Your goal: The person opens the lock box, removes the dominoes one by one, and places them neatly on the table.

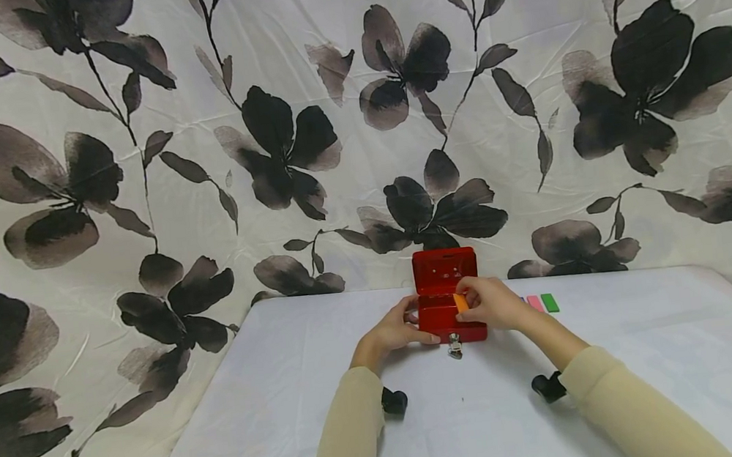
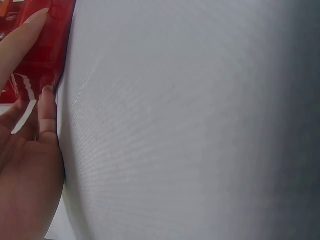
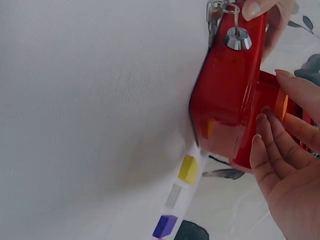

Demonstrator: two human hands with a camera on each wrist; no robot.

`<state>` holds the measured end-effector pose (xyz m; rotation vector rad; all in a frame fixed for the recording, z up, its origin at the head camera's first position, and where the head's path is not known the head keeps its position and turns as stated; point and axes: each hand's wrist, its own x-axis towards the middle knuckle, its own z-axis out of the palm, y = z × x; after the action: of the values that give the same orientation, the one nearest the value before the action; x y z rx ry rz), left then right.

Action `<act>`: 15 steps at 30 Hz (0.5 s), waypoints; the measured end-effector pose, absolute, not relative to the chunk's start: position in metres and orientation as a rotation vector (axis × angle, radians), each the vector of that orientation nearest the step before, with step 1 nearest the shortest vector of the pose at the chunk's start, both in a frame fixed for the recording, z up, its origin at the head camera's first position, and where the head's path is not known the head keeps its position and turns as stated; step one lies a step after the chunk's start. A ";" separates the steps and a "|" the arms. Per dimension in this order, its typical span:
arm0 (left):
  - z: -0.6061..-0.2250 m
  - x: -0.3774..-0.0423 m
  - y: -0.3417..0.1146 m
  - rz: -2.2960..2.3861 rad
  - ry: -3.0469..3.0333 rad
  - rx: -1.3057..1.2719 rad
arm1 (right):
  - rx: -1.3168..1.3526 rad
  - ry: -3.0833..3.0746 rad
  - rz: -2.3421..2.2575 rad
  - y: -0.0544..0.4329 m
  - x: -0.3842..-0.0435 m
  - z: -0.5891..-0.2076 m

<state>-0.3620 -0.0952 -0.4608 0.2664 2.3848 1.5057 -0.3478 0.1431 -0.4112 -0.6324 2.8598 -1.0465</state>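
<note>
A red metal cash box [image 1: 432, 323] stands on the white table with its lid [image 1: 444, 269] raised at the back. My left hand [image 1: 392, 329] grips the box by its left side, the thumb lying at the front edge. Between thumb and fingers my right hand [image 1: 492, 303] pinches an orange block [image 3: 281, 104], held at the right part of the opening. Keys [image 1: 455, 349] hang from the round lock [image 3: 237, 39] on the front wall. The inside of the box is largely hidden by the right hand.
Behind the right hand, small coloured blocks lie in a row: yellow [image 3: 188, 170], grey-white [image 3: 173, 196], purple [image 3: 164, 226], pink [image 1: 535, 303] and green [image 1: 550, 303]. A floral cloth [image 1: 354, 244] hangs behind the table. Black wrist cameras [image 1: 394, 402] sit below both sleeves.
</note>
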 end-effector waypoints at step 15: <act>-0.463 -0.362 -0.093 1.502 2.410 0.249 | -0.628 2.889 -1.042 0.162 -0.346 -0.413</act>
<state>-0.3622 -0.0934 -0.4627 0.2493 2.4105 1.5020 -0.3457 0.1625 -0.4130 -0.6281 2.8894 -1.0417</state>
